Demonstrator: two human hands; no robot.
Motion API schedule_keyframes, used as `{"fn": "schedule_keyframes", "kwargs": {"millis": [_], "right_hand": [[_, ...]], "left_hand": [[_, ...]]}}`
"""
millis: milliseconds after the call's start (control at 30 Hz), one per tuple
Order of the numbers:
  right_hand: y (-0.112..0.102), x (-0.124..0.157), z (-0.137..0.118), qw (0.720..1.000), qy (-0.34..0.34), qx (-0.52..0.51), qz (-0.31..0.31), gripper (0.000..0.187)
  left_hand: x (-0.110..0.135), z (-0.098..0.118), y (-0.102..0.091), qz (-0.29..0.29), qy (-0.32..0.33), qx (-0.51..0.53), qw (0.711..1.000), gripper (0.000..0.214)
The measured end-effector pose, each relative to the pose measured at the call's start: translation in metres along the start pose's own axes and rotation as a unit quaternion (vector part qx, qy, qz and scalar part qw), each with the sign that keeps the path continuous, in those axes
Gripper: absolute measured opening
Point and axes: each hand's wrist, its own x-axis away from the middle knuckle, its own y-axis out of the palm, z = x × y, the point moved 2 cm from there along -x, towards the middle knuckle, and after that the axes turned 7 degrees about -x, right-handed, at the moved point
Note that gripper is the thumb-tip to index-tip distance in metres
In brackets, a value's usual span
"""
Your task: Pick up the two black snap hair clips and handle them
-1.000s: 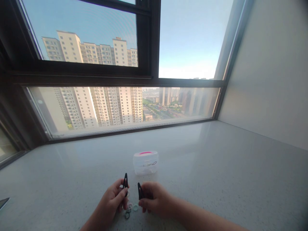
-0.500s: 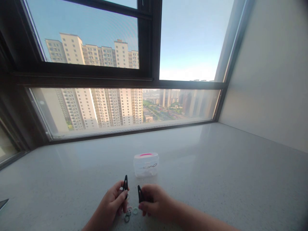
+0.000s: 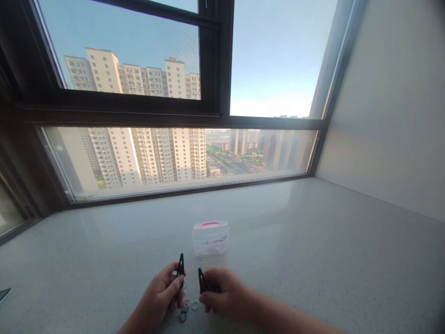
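Observation:
My left hand [image 3: 161,296] is closed around a black snap hair clip [image 3: 181,266], held upright with its tip pointing up. A second black hair clip [image 3: 201,279] stands between the closed fingers of my right hand [image 3: 220,293], a few centimetres to the right of the first. Below and between the hands, several small elastic rings [image 3: 186,312] lie on the pale stone sill [image 3: 313,241]. Just beyond the hands sits a small clear plastic box [image 3: 210,237] with a pink mark on its lid and dark items inside.
The sill runs along a wide window [image 3: 181,153] with a dark frame; a plain wall [image 3: 389,116] closes it on the right. A dark flat object [image 3: 4,294] pokes in at the left edge.
The view has shifted slightly upward since a second ago. Both hands hold their clips in nearly the same pose, with only tiny movement.

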Motion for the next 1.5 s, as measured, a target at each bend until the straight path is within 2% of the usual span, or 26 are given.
{"fn": "schedule_keyframes", "kwargs": {"millis": [1000, 1500], "right_hand": [[0.002, 0.001, -0.010, 1.000, -0.008, 0.006, 0.007, 0.009], [0.002, 0.001, -0.005, 1.000, -0.007, 0.014, 0.005, 0.010]], "left_hand": [[-0.002, -0.004, 0.000, 0.002, -0.010, 0.010, 1.000, 0.021], [-0.002, 0.000, 0.001, -0.002, -0.003, -0.009, 1.000, 0.021]]}}
